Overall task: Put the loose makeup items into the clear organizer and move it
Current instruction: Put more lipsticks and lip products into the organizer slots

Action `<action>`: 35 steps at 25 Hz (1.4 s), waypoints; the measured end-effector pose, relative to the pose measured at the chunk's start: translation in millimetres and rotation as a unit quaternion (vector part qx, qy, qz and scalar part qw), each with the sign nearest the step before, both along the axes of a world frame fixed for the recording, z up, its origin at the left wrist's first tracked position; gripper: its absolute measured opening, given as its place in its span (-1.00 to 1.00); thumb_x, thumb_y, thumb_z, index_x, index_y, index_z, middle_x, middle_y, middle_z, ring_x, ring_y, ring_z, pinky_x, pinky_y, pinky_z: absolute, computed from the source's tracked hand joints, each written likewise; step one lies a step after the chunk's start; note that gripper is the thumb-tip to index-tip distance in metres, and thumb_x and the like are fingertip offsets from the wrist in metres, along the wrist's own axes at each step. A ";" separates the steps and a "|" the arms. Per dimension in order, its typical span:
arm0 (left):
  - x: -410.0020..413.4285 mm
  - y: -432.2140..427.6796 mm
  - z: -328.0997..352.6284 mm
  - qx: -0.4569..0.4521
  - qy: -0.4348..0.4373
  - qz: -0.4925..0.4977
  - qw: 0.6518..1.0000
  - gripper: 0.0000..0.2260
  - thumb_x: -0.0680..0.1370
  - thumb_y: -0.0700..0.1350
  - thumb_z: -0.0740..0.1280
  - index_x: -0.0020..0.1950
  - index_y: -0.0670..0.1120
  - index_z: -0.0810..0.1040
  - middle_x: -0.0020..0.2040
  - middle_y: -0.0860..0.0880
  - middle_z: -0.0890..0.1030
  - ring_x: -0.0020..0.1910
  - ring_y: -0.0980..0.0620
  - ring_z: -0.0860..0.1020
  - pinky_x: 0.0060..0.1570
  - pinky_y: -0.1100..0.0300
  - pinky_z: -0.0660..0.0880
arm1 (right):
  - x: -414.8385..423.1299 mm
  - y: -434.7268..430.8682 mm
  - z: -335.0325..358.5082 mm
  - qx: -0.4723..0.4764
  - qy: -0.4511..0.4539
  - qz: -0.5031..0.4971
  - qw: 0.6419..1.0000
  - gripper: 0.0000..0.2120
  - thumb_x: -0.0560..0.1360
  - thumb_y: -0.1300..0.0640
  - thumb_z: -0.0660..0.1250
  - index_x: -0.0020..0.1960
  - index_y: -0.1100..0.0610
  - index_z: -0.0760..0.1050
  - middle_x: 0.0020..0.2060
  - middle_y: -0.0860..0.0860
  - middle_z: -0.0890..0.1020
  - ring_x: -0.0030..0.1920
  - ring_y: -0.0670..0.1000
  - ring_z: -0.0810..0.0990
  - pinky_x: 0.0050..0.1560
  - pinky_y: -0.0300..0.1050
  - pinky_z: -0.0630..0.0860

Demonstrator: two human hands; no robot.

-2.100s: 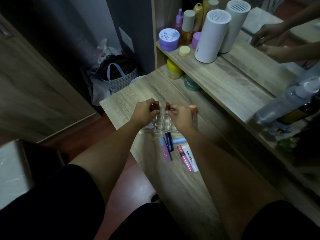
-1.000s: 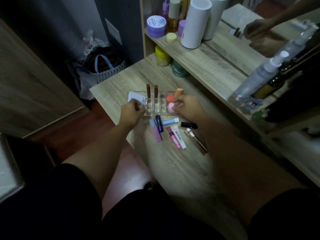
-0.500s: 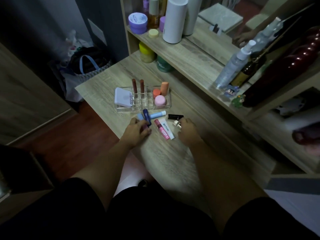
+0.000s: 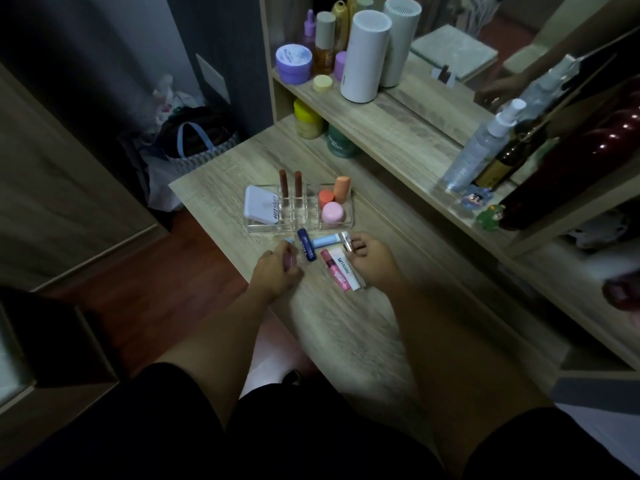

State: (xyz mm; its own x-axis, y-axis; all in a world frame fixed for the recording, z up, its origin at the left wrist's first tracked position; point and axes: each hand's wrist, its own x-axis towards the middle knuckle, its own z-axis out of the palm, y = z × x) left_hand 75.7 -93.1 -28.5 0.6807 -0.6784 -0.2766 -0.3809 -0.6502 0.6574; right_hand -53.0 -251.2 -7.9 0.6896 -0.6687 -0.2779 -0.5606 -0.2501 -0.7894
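Note:
The clear organizer (image 4: 301, 227) stands on the wooden table, holding a white compact (image 4: 260, 206), two brown lipsticks (image 4: 290, 181), an orange sponge (image 4: 341, 189) and pink and orange round pots. In front of it lie a dark blue tube (image 4: 307, 244), a light blue tube (image 4: 325, 241), a pink tube (image 4: 334, 270) and a white tube (image 4: 347, 269). My left hand (image 4: 277, 271) is closed around a pink tube with a pale blue cap. My right hand (image 4: 370, 258) grips a silver-capped item (image 4: 346, 241).
A raised shelf (image 4: 381, 129) runs along the table's far side with jars, a white cylinder (image 4: 364, 57), a spray bottle (image 4: 481, 147) and a mirror. Two jars stand under it. A bag (image 4: 194, 140) sits on the floor beyond the table's left end.
Both hands left the organizer and came down to the loose tubes in front of it. The left hand closed on the pink tube, the right on the silver-capped item.

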 end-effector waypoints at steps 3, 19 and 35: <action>8.5 5.4 9.2 -0.066 0.134 0.123 0.981 -0.63 0.41 -0.19 0.45 0.08 -0.07 0.32 -0.11 -0.19 0.57 -0.20 -0.14 0.58 -0.13 -0.04 0.59 | 12.0 -1.3 8.5 0.098 -0.042 -0.038 0.994 -0.65 0.47 0.39 0.29 0.25 0.24 0.46 -0.09 0.03 0.59 -0.14 -0.04 0.59 -0.14 -0.30 0.50; 107.0 -22.7 59.7 -0.208 0.120 0.086 0.967 -0.90 0.51 -0.14 0.35 0.01 -0.04 0.55 -0.14 -0.16 0.66 -0.19 -0.02 0.63 -0.15 0.10 0.55 | 97.0 -38.8 63.4 0.018 -0.174 -0.072 0.982 -0.65 0.51 0.24 0.34 0.28 0.18 0.45 0.13 0.13 0.63 0.08 -0.02 0.60 0.07 -0.32 0.54; 107.4 -40.3 40.9 -0.117 -0.089 -0.081 0.986 -0.75 0.48 -0.19 0.37 0.15 -0.18 0.54 0.00 -0.16 0.56 -0.07 -0.04 0.53 -0.04 0.17 0.44 | 122.5 -39.8 27.1 -0.032 -0.098 0.039 0.994 -0.72 0.50 0.27 0.34 0.21 0.16 0.51 0.10 0.09 0.65 -0.02 -0.14 0.55 -0.12 -0.48 0.42</action>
State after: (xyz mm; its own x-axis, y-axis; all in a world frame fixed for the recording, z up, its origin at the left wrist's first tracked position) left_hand 183.1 -133.5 12.3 0.5812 -0.8136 0.0148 -0.5905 -0.4092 0.6956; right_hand 69.5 -290.9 19.2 0.7766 -0.6233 -0.0916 -0.3747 -0.3402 -0.8625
